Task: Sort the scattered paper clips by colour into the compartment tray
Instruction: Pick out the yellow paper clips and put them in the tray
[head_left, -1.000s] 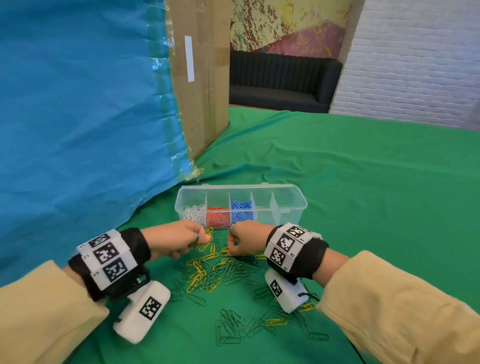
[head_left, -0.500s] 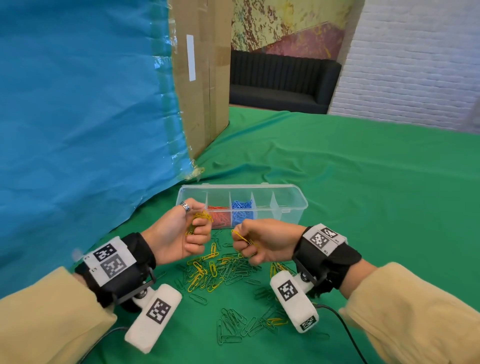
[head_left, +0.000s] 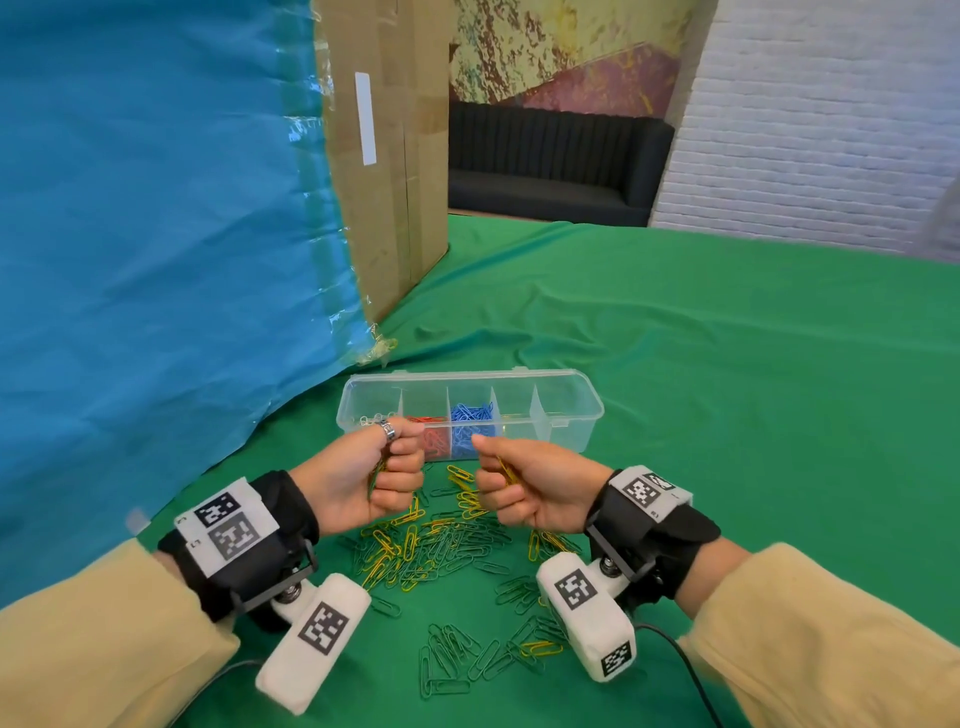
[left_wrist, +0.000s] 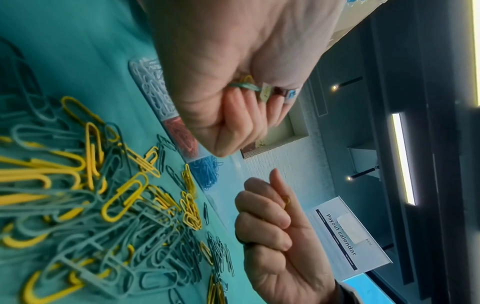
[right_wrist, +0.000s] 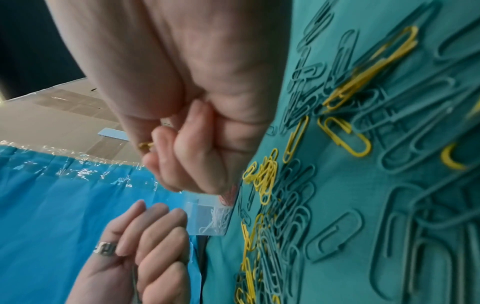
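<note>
Yellow paper clips (head_left: 506, 470) are gripped in the curled right hand (head_left: 530, 486); more are clutched in the left hand (head_left: 371, 480), with the compartment tray (head_left: 566, 415) just beyond.

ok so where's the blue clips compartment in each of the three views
Head: blue clips sit in the tray's middle compartment, centre frame, just beyond the two hands.
Left wrist: blue clips at centre, between both hands.
Right wrist: not in view; a hand covers that part of the tray.
Shared landmark: the red clips next to them.
</note>
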